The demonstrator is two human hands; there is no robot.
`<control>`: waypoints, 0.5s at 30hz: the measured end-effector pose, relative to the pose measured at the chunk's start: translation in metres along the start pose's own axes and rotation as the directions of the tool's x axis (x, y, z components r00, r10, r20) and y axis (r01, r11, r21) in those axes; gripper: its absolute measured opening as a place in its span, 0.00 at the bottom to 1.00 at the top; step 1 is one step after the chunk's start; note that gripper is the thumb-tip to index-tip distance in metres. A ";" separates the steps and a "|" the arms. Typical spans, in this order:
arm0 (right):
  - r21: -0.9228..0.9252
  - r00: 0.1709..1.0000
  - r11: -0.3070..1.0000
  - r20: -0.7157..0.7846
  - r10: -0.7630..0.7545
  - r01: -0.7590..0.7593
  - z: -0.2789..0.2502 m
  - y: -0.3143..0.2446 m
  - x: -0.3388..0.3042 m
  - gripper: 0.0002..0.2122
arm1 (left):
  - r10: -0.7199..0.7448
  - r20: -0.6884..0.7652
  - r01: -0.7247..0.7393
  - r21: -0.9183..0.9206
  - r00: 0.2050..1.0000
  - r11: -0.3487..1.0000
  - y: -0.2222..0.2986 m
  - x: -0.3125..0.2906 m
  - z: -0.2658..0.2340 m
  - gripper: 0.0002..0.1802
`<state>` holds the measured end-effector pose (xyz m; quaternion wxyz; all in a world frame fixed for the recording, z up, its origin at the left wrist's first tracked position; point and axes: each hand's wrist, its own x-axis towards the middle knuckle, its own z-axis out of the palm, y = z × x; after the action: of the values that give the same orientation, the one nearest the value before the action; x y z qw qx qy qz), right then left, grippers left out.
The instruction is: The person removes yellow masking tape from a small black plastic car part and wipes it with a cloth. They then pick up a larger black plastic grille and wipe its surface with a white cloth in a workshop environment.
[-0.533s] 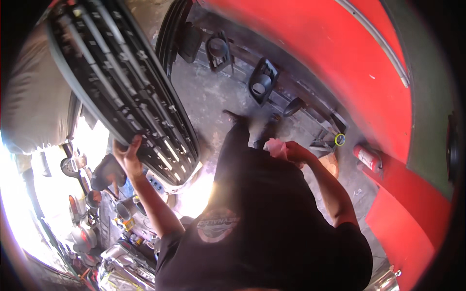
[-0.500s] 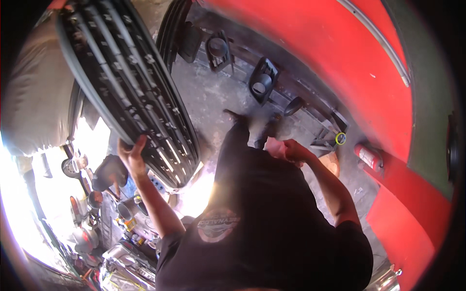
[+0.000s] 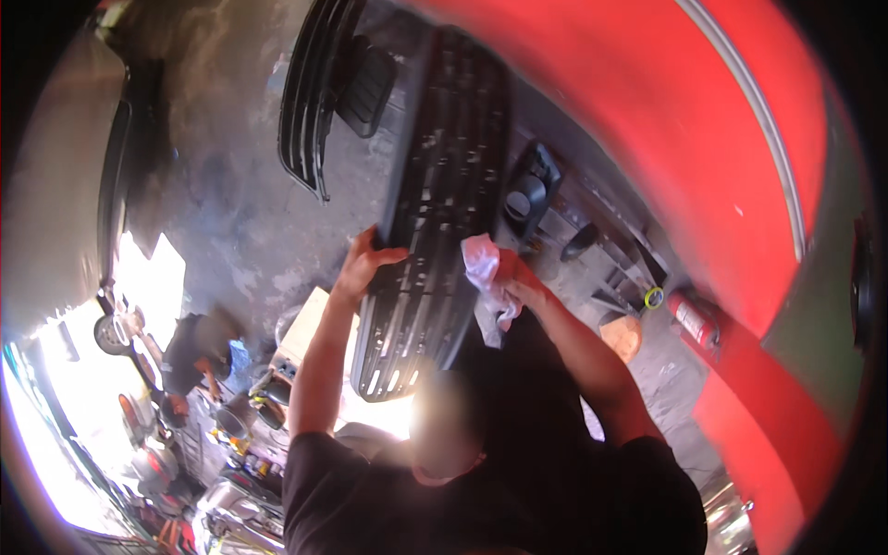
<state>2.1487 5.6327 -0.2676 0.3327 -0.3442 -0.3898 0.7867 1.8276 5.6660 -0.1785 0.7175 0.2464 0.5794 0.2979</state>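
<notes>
On grille [image 3: 435,222], left hand [image 3: 363,266] clasped

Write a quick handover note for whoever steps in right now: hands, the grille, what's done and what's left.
Left hand: gripping the left edge of the black car grille, holding it up.
Right hand: closed on a white rag beside the grille's right edge.
Nearby: second black grille and a fog-lamp bezel on the concrete floor; red fire extinguisher at right.
Done: grille lifted. Left: wiping it; progress cannot be judged.
</notes>
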 end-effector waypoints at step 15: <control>0.392 0.576 0.770 -0.512 0.637 -0.503 -0.014 0.023 0.066 0.12 | 0.510 -0.247 -0.232 0.674 0.824 0.702 -0.154 0.407 -0.091 0.41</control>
<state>2.1181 5.6795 -0.3121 0.2021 -0.6533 -0.0429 0.7283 1.8222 5.8495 -0.5836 0.3787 0.5115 0.7192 0.2789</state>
